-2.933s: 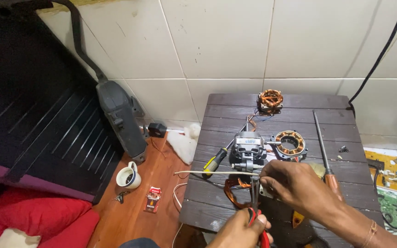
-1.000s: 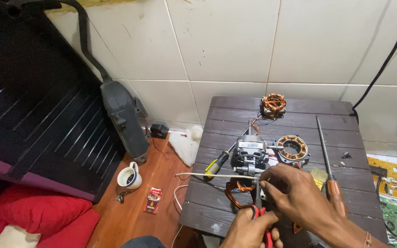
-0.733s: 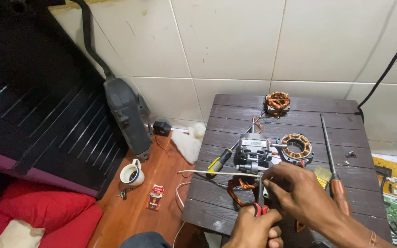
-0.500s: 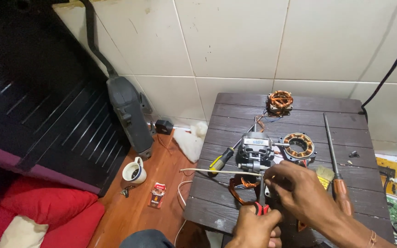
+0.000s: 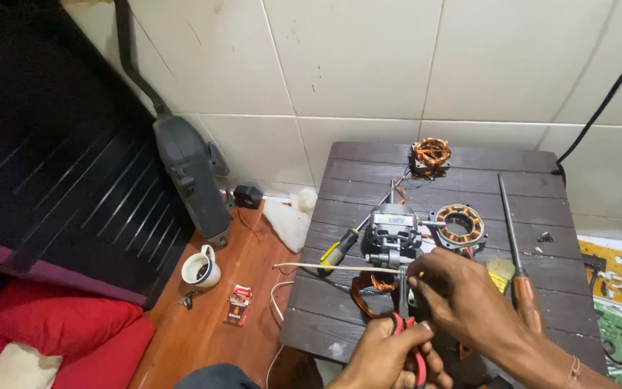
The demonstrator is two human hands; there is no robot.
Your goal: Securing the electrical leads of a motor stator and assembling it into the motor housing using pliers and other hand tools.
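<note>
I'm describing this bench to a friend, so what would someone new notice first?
Probably the two hands at the table's near edge: the left hand grips red-handled pliers while the right hand pinches at a small motor. Copper-wound coils lie behind it, a ring-shaped stator and a smaller coil by the tiled wall.

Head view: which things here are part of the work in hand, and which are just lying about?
In hand:
left hand gripping red-handled pliers
right hand pinching at the grey motor
thin white rod beside the motor

Lying about:
yellow-handled screwdriver
long screwdriver
two copper windings
small brush
cup on the floor
</note>
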